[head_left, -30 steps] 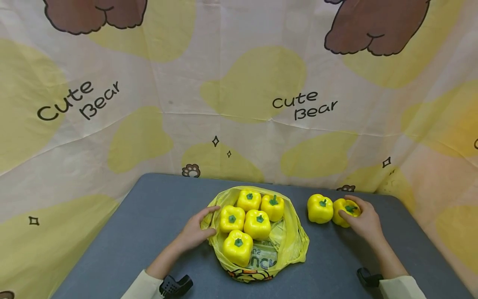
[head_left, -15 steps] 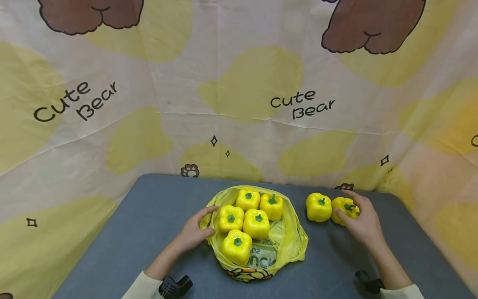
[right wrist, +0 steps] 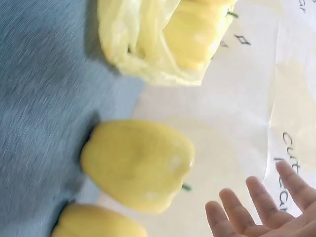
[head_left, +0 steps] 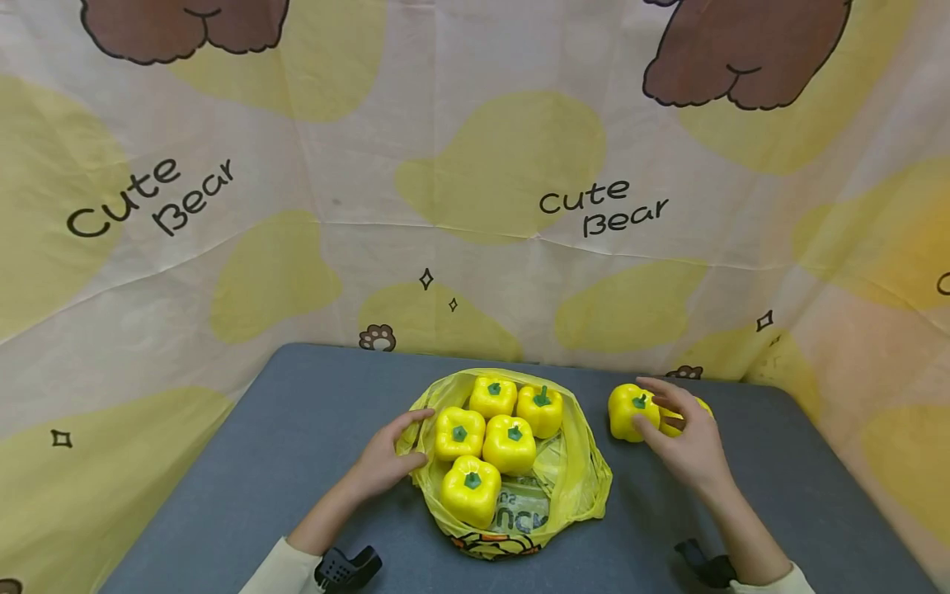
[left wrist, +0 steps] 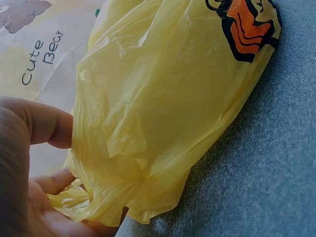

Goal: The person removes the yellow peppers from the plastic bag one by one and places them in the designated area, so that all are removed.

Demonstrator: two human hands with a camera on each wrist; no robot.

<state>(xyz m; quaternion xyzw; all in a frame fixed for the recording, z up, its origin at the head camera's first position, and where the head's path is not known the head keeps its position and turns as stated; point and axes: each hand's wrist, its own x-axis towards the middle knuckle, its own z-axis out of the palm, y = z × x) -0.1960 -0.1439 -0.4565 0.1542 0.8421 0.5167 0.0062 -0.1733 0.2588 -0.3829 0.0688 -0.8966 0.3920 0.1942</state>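
My left hand holds the left edge of a yellow plastic bag, which stands wide open on the table. In the left wrist view, thin folds of the bag lie between the thumb and fingers. Several yellow bell peppers with green stems sit inside it. Over to the right, my right hand hovers with spread fingers above two more peppers. It is nearest the left pepper and partly hides the right pepper. The right wrist view shows a gap between the fingers and the nearer pepper.
A blue-grey table carries everything. Behind it hangs a cloth backdrop printed with bears and lettering, close to the table's back edge. Dark straps are on both wrists.
My right hand has moved left, from around the right loose pepper to above the left one. The left hand and the bag stay where they were.
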